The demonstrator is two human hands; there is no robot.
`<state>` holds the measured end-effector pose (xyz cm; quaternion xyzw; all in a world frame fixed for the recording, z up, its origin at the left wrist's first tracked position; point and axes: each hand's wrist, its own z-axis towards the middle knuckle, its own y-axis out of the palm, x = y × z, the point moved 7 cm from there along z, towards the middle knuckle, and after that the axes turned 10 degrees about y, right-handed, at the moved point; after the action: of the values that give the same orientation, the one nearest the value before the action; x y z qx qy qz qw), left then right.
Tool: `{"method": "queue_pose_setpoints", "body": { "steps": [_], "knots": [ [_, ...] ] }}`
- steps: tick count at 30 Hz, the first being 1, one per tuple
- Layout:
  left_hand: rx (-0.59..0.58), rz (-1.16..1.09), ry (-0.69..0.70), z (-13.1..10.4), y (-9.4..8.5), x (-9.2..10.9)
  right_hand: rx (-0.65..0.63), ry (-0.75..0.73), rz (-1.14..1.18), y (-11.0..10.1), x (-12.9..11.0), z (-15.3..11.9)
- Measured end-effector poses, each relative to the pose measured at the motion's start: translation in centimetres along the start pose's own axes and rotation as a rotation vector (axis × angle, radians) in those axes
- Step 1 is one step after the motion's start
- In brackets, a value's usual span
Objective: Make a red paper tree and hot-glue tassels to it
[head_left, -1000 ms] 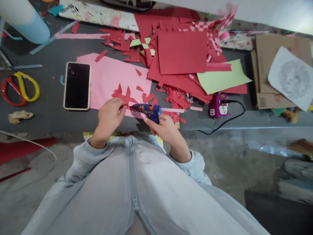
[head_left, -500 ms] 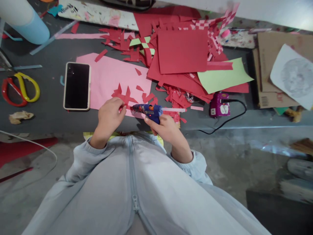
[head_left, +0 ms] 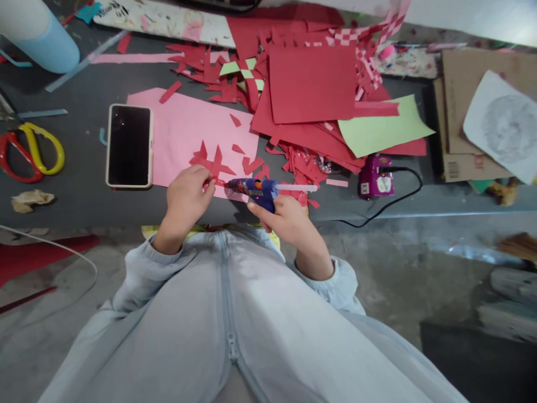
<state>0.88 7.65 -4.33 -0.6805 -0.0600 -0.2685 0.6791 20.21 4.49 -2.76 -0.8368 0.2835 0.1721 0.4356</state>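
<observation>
My right hand (head_left: pixel 283 217) is closed around the handle of a blue hot glue gun (head_left: pixel 260 192), with a whitish glue stick (head_left: pixel 297 188) poking out of its back end. The nozzle points left, close to my left fingertips. My left hand (head_left: pixel 189 193) pinches a small red paper piece (head_left: pixel 218 182) by its end; the tip of the gun is at or just beside that piece. Beneath lies a pink paper sheet (head_left: pixel 176 126), and on it, just beyond my left hand, are red pointed paper cutouts (head_left: pixel 216 162).
Left of the sheet lies a phone (head_left: pixel 130 146), then scissors (head_left: pixel 39 148) with red and yellow handles. Red paper (head_left: pixel 312 84) and scraps are piled behind. A purple power socket (head_left: pixel 375 180) with a black cord sits right, before cardboard (head_left: pixel 470 106). A bottle (head_left: pixel 50 42) stands back left.
The view has shifted slightly, so things on the table appear a little further left and up. Both hands keep nearly the same pose, the glue gun still at the red paper piece.
</observation>
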Motion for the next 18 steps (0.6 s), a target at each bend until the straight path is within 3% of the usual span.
{"method": "queue_pose_setpoints", "body": {
  "steps": [6, 18],
  "knots": [
    [-0.019, 0.001, -0.004, 0.03, -0.22, 0.28, 0.044, -0.021, -0.094, -0.24, 0.02, -0.20],
    [-0.011, 0.011, 0.013, -0.03, -0.05, 0.22, 0.035, -0.011, -0.048, -0.44, 0.57, -0.37]
  ]
}}
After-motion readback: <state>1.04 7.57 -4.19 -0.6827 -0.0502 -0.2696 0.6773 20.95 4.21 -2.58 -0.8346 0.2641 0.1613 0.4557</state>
